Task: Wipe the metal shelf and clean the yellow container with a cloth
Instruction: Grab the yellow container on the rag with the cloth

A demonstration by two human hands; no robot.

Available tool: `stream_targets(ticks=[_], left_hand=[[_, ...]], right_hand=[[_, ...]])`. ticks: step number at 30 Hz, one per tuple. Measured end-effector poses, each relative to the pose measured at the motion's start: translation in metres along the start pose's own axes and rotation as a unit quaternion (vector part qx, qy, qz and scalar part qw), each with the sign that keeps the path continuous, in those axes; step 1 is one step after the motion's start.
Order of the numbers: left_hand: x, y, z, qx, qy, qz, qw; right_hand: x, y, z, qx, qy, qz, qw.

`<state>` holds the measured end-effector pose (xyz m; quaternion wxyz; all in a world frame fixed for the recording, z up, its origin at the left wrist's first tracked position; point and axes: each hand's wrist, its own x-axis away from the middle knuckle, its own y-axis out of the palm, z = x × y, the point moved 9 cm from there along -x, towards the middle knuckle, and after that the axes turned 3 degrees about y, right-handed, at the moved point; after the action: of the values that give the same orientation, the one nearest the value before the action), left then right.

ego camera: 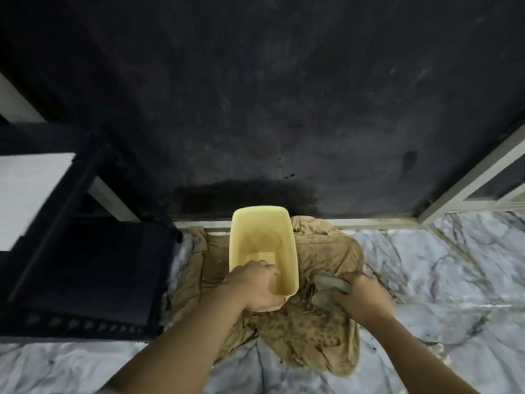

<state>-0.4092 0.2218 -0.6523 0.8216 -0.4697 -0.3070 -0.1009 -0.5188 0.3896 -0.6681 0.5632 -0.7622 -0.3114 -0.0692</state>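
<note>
An open yellow container point(262, 240) stands on a large tan cloth point(306, 334) spread over the marble floor, close to the dark wall. My left hand point(252, 285) grips the container's near rim, fingers inside it. To the right of the container, my right hand point(360, 300) is closed on a small grey-green cloth point(331, 285), bunched just above the tan cloth. The black metal shelf point(93, 268) stands to the left, its lower tier beside the container.
A dark, stained wall point(284, 95) rises straight ahead. A pale door frame point(466, 183) runs diagonally at the right. White-grey marble floor point(440, 268) extends right and toward me. A white surface point(28, 191) shows behind the shelf's upper bars.
</note>
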Motion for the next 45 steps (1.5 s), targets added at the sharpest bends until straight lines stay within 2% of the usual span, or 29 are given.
stream_targets(ticks=[4,8,17,20,26,32,36,45], left_hand=[[-0.042,0.032,-0.013,0.048,0.032,0.027,0.998],[-0.054,0.045,-0.016,0.030,0.052,0.066,0.996],[0.036,0.053,0.004,-0.060,0.028,0.137,0.988],[0.061,0.053,0.013,-0.054,0.025,0.165,0.984],[0.078,0.060,0.022,-0.052,0.026,0.180,0.982],[0.046,0.072,0.017,-0.033,0.021,0.173,0.984],[0.010,0.077,0.011,-0.010,0.013,0.186,0.982],[-0.045,0.073,0.011,0.046,0.029,0.234,0.971]], right_hand=[[-0.033,0.045,0.017,0.011,-0.009,0.028,1.000],[-0.043,0.066,0.024,0.011,-0.007,0.039,0.999],[0.043,0.032,0.033,0.007,-0.069,0.117,0.991],[0.071,0.021,0.037,0.007,-0.084,0.150,0.985],[0.091,0.025,0.044,0.001,-0.084,0.158,0.984],[0.062,0.051,0.041,-0.028,-0.074,0.113,0.990],[0.028,0.066,0.037,-0.045,-0.062,0.110,0.991],[-0.028,0.103,0.013,-0.203,-0.125,0.118,0.964]])
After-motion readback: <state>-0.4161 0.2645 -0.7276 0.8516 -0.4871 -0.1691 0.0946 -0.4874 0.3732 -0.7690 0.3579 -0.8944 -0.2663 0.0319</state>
